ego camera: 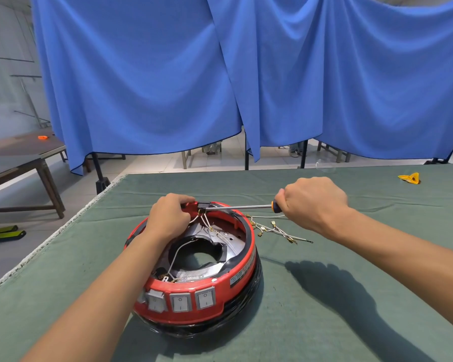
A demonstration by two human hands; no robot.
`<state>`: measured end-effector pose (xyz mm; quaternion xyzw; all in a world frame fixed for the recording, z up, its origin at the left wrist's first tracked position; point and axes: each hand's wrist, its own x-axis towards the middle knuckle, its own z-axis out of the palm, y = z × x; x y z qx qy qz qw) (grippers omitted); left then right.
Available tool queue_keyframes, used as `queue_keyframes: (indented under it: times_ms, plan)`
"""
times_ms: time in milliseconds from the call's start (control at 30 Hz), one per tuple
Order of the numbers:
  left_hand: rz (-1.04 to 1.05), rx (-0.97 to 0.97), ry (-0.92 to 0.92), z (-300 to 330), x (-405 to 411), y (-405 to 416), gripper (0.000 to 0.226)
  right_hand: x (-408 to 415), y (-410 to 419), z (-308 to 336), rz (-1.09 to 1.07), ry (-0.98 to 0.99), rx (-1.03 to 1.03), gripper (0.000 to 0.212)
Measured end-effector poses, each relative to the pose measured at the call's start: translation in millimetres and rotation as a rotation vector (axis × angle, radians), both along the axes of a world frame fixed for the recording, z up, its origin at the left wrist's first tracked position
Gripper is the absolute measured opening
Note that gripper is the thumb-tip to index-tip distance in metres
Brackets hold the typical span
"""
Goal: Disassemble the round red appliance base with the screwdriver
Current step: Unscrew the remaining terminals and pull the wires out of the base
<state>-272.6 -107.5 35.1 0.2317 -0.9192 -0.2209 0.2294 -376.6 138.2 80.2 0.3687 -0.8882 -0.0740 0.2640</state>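
Observation:
The round red appliance base (194,288) sits upside down on the green cloth, its inside open, showing a metal plate and white wires. Three grey rocker switches line its near wall. My left hand (169,218) grips the far rim of the base, fingers curled over the edge beside a small black part (204,205). My right hand (313,202) holds the orange-and-black handle of the screwdriver (242,207). Its long steel shaft lies level, pointing left, with the tip at the black part on the far rim.
A bundle of loose white wires with brass terminals (275,229) lies on the cloth right of the base. A yellow scrap (409,178) lies far right. The table's left edge (63,228) runs diagonally; blue curtains (220,74) hang behind.

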Motion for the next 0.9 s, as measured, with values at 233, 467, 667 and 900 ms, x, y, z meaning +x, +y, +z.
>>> queue_keyframes:
  times_ms: [233, 467, 667, 900]
  plan:
    - [0.004, -0.007, 0.001, 0.3, 0.1, -0.6, 0.051, 5.0, 0.3, 2.9, -0.013, 0.04, 0.013, 0.038]
    - [0.023, -0.053, 0.005, -0.5, 0.5, 1.5, 0.046, 21.3, 1.9, -7.4, -0.06, -0.018, -0.036, 0.047]
    - [0.057, -0.05, -0.001, -0.5, 0.2, 3.2, 0.05, 31.2, 5.7, -9.7, -0.096, -0.013, 0.011, 0.033]
    - [0.072, -0.03, -0.006, 0.8, -1.6, 6.0, 0.05, 46.8, 4.3, -7.9, -0.114, -0.057, 0.049, 0.021]
